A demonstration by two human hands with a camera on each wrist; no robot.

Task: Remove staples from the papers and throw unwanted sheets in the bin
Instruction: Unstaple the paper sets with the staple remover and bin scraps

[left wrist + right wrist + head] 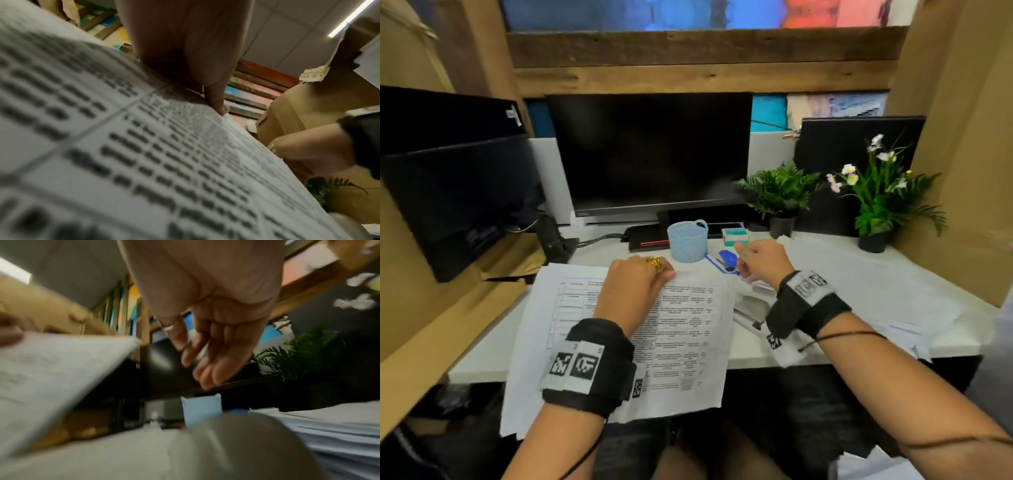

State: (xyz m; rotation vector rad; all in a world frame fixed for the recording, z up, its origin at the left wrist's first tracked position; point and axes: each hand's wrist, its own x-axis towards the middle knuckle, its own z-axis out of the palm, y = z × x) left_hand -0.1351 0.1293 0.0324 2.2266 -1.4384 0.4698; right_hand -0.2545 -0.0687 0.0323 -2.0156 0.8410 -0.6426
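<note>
Left hand [635, 286] lies flat on the papers [681, 342] at frame centre, while the right hand [760, 258], fingers loosely curled and empty, hovers just right of the blue remover [726, 259].

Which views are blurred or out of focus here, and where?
Head view: mostly sharp, wide-angle bending at the edges, printed sheets legible as a table. Left wrist view: near text on the sheets smeared out of focus, left hand dim. Right wrist view: motion blur throughout; right hand, blue basket and white flowers soft.
</note>
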